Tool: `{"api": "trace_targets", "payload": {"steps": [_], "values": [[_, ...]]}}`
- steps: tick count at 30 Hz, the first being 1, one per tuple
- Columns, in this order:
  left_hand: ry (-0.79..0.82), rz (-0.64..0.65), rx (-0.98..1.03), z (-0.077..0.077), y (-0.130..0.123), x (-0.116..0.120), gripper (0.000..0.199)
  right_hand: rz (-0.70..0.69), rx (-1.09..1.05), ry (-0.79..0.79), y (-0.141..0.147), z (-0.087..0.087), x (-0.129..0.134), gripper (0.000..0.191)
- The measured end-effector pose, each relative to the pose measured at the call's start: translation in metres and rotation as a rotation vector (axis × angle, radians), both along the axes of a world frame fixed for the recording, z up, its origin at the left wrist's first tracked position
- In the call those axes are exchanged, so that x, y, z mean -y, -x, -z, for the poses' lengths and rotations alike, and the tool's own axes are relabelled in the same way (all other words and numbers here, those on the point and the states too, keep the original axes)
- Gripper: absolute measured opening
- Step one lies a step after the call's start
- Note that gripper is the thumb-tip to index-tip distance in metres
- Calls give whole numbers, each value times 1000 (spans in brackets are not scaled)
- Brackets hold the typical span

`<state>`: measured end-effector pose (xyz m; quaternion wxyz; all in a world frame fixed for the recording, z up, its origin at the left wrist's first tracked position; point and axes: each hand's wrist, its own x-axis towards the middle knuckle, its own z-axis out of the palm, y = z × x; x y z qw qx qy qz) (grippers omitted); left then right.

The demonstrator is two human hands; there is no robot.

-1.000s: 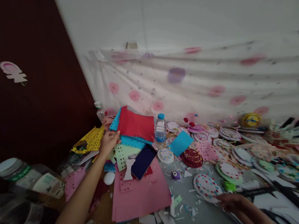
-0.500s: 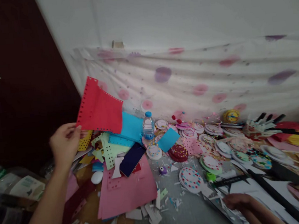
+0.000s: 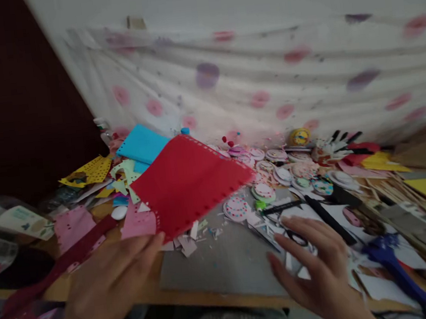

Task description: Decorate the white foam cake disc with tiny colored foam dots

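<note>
A red sheet (image 3: pixel 196 181) with small holes punched along its edges is raised above the cluttered table. My left hand (image 3: pixel 114 276) pinches its lower left corner. To the right, my right hand (image 3: pixel 315 260) is spread, holding nothing, over white paper scraps and near the sheet's right side. A folded blue sheet (image 3: pixel 141 144) lies behind the red one, and pink paper (image 3: pixel 137 220) shows partly from under it. The red sheet covers most of the water bottle, leaving its blue cap (image 3: pixel 184 131) in view.
Decorated round paper pieces (image 3: pixel 237 207) crowd the back middle. Blue-handled scissors (image 3: pixel 398 272) lie at the right, near a long black tool (image 3: pixel 329 221). Bottles (image 3: pixel 17 220) stand at the left. A polka-dot cloth (image 3: pixel 243 85) hangs behind.
The view has tilted down. My left hand has brought the red sheet lower and toward the middle. My right hand has come further into view with its fingers spread.
</note>
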<state>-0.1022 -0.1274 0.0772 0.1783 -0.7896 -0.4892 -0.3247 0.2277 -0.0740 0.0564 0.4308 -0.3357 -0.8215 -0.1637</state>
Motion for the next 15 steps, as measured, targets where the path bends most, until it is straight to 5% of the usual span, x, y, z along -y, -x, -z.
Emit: {"api": "trace_targets", "payload": {"steps": [6, 11, 15], "values": [[-16, 326, -339, 41, -53, 9, 39, -105, 285, 223, 6, 23, -1, 29], [148, 245, -95, 50, -83, -9, 38, -119, 220, 256, -4, 55, -8, 28], [293, 260, 34, 52, -98, -26, 43, -141, 222, 231, -3, 62, -9, 25]]}}
